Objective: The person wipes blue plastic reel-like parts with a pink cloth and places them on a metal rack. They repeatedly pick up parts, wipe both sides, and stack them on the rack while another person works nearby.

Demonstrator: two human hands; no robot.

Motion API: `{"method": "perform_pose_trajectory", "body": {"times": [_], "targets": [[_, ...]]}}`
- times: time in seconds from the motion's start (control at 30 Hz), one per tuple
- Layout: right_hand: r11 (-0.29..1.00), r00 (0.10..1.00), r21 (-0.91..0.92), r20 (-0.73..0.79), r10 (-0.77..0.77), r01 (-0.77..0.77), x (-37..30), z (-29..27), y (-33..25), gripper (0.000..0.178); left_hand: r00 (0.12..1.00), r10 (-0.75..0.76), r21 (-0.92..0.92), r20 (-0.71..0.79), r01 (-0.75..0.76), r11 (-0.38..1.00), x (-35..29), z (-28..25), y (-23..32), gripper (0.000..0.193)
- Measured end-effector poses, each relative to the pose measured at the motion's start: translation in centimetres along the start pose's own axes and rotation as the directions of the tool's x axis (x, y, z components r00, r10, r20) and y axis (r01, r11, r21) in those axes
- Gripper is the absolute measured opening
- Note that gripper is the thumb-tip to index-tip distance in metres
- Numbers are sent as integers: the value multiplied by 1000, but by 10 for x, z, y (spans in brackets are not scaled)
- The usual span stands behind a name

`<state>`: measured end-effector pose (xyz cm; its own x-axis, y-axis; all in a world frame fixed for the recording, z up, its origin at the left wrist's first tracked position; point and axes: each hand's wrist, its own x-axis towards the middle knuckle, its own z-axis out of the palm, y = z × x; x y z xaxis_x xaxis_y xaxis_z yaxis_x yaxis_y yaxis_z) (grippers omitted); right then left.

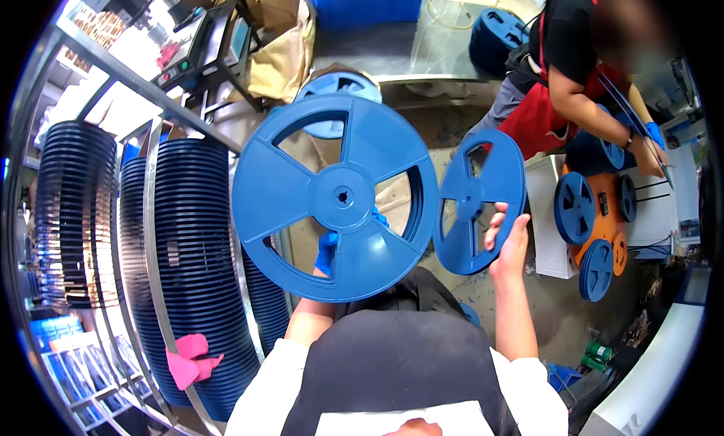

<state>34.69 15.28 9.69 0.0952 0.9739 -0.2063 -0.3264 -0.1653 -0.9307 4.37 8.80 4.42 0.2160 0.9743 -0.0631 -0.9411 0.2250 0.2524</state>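
Background, left: stacked dark reels (192,232) stand beside a metal frame (136,78). The gloved left hand (326,255), partly hidden, clasps a large blue reel (343,210) before the torso (403,360); the bare right hand (509,247) pinches the rim of a second reel (469,191) just beside it.

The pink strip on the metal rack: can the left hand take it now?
Probably not: the left hand is holding the large blue reel from behind, although the pink strip on the metal rack looks uncovered.
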Motion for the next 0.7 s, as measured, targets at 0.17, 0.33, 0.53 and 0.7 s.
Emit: {"method": "perform_pose_trajectory", "body": {"times": [0.17,0.33,0.53,0.7], "targets": [[980,954,-172,-295,51,-105,15,-36,42,51,999,22,-86,34,-19,996,-3,2,9,59],[946,967,-284,-242,85,-154,22,-47,36,54,997,62,-114,38,-57,992,-15,6,15,60],[989,947,-38,-296,122,-139,14,-53,-5,65,997,51,-135,52,-43,990,-12,7,11,61],[936,968,342,-201,152,-76,15,-60,-7,74,996,55,-53,-65,-59,997,-35,-1,32,62]]}}
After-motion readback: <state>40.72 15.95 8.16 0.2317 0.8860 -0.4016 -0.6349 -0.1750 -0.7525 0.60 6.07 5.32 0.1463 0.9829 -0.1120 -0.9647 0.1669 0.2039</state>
